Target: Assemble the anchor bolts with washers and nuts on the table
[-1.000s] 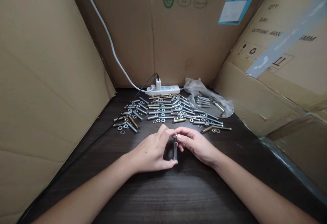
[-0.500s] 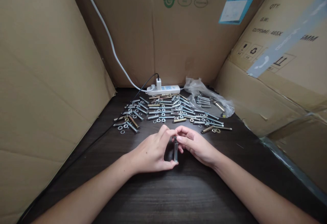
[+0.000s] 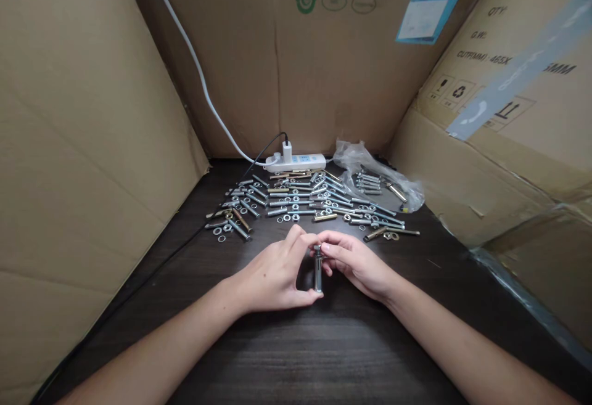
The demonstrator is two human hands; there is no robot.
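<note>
Expansion bolt is up between the two hands, nearly upright, hex nut at its top end. Left hand has it lengthwise in a wide grip: thumb under the bottom end, forefinger bent over the top, so the bolt lies just off the palm, across the gap between thumb and forefinger. Palm itself is not touching it. Right hand has a narrow pinch, thumb and fingertips at the nut end; bolt sits at the tips, on the left-hand side of the right hand, with its lower part clear of those fingers. Fingertips of both hands meet or nearly meet at the top; exact contact there is partly hidden.

Dark table below; can't tell if the bolt's bottom touches it, as the thumb is there. Beyond the hands, loose bolts lie in rough rows, silver and some brass-coloured, with washers and nuts among them. Clear plastic bag at far right, next to more bolts. White power strip behind the rows, white plug in it, black cord running off left. Cardboard on three sides.
</note>
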